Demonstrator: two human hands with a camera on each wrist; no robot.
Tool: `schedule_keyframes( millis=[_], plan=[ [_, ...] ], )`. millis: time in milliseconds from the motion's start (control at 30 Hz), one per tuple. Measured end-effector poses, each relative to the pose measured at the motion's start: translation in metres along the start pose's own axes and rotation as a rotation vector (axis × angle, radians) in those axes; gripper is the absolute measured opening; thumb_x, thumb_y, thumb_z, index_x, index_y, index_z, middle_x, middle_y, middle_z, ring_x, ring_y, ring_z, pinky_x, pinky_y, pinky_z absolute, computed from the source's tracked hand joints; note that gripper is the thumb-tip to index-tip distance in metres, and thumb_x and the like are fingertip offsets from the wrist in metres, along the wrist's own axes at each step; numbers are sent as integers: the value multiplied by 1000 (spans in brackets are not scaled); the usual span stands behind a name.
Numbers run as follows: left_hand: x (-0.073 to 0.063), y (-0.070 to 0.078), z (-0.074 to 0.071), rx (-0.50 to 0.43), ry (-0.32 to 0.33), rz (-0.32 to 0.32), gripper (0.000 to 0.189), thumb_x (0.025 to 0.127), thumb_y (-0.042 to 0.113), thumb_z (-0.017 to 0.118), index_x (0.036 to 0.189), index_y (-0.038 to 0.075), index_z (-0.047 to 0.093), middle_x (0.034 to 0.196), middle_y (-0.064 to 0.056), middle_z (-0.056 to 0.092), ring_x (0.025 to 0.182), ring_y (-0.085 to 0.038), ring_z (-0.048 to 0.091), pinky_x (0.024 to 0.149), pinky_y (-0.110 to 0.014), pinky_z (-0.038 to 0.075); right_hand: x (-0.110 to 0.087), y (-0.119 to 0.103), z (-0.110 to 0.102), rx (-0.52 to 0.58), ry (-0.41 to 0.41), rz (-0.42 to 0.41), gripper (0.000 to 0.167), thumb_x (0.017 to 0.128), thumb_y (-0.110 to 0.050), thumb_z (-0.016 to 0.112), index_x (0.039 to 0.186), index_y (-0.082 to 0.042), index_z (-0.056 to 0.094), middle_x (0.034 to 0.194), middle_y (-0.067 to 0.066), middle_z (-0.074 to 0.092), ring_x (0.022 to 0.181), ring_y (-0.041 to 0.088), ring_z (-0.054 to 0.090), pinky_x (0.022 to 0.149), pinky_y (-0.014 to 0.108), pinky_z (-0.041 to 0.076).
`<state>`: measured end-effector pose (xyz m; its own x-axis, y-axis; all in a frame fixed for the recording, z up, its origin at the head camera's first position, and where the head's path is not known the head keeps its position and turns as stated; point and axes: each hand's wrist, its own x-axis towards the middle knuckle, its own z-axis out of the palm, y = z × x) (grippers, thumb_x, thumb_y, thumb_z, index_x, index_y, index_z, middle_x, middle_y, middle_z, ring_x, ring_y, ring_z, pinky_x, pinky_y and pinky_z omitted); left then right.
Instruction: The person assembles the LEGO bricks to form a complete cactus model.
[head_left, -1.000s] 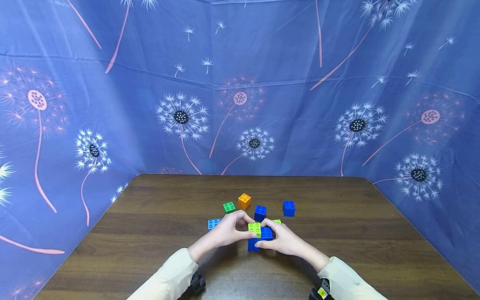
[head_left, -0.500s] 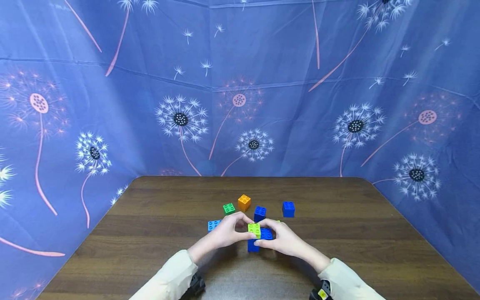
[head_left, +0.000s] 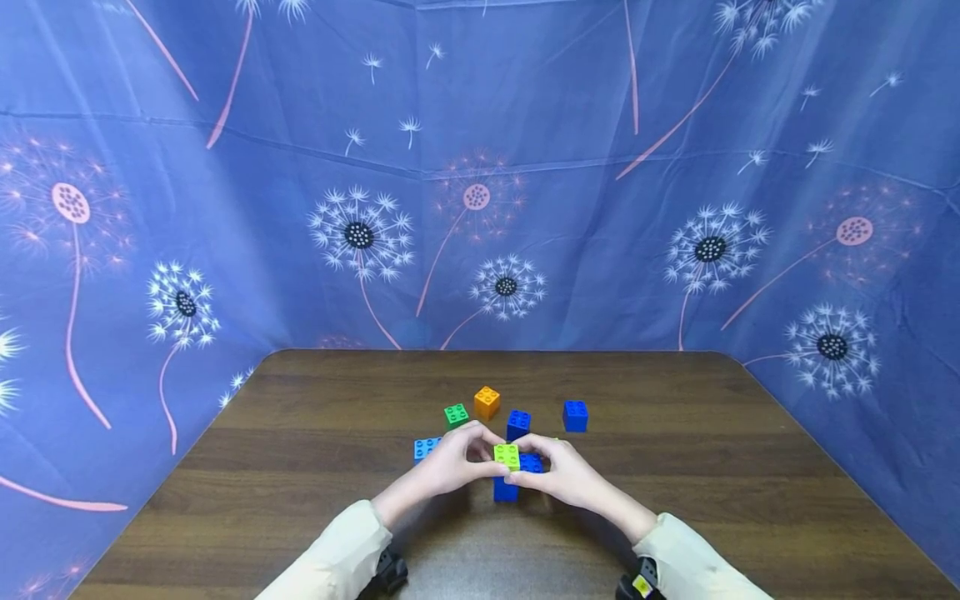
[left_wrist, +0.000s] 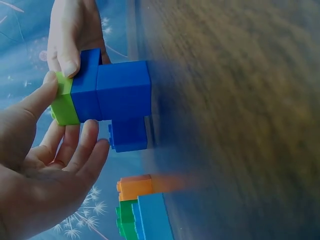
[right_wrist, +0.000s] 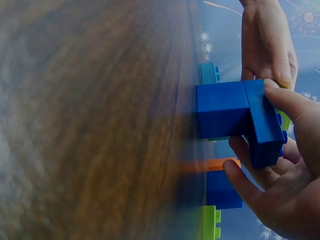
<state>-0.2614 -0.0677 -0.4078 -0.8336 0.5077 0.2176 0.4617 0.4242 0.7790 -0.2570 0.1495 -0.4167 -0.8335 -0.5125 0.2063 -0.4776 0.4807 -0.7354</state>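
Note:
A small stack of toy building bricks stands on the wooden table between both hands. Its base is a tall blue brick (head_left: 506, 489); across that lies a longer blue brick (head_left: 532, 463) that overhangs to the right. A lime green brick (head_left: 506, 455) sits on the left end of the top. My left hand (head_left: 453, 458) pinches the lime brick between thumb and fingers. With its thumb where the lime and blue bricks meet, my right hand (head_left: 566, 475) grips the longer blue brick (right_wrist: 262, 120), its fingers behind. The hands partly hide the stack in the head view.
Behind the hands stand an orange brick (head_left: 487, 402), a green brick (head_left: 456, 415), a blue brick (head_left: 518, 423) and another blue brick (head_left: 575, 415). A light blue brick (head_left: 426, 448) lies beside the left hand. Another lime brick (right_wrist: 209, 222) shows in the right wrist view.
My right thumb has risen slightly, from the base brick's upper part to the lime brick's lower edge. The left hand keeps its pinch, and the loose bricks stay put.

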Motion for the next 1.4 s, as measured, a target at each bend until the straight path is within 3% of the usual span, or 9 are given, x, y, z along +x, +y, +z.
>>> schedule_keyframes(
  millis=[300, 533, 767, 900, 1100, 1400],
  plan=[
    [-1, -1, 0, -30, 4, -28, 32, 82, 27, 72, 108, 10, 65, 95, -2, 59, 77, -5, 58, 72, -18, 50, 2, 8, 2, -25, 1, 2, 40, 82, -39, 70, 114, -16, 61, 104, -3, 66, 85, 8, 54, 72, 22, 45],
    [-3, -2, 2, -19, 27, -5, 32, 82, 26, 72, 108, 9, 65, 95, -1, 60, 77, -6, 60, 73, -18, 51, 1, 10, 3, 10, 0, 18, 37, 82, -34, 72, 112, -16, 61, 101, -3, 65, 79, 9, 51, 64, 21, 42],
    [-4, -4, -1, -32, 47, 35, 33, 80, 24, 74, 108, 8, 65, 94, -1, 64, 77, -6, 63, 74, -19, 52, 2, 8, 5, 29, 6, -19, 35, 81, -33, 72, 109, -16, 61, 94, -3, 66, 71, 4, 51, 60, 19, 42],
    [-5, -5, -10, -46, 55, 54, 34, 81, 23, 74, 108, 5, 65, 98, -6, 67, 83, -13, 65, 78, -26, 53, 2, 9, 4, 46, 6, -20, 36, 82, -33, 72, 110, -14, 61, 96, -1, 65, 68, 3, 50, 58, 19, 42],
    [-7, -12, -33, -64, 152, -9, 30, 83, 25, 72, 107, 8, 66, 107, -15, 66, 98, -27, 63, 88, -39, 50, 2, 10, 4, 63, -5, -8, 35, 82, -32, 72, 109, -13, 60, 98, 2, 66, 71, 5, 56, 64, 21, 46],
    [-11, -36, -55, -29, 252, -83, 31, 82, 21, 72, 105, 2, 66, 101, -13, 70, 92, -21, 67, 80, -30, 53, 1, 7, 4, 53, -27, 54, 38, 82, -35, 71, 111, -13, 59, 99, 0, 64, 74, 8, 54, 64, 21, 45]
  ],
)
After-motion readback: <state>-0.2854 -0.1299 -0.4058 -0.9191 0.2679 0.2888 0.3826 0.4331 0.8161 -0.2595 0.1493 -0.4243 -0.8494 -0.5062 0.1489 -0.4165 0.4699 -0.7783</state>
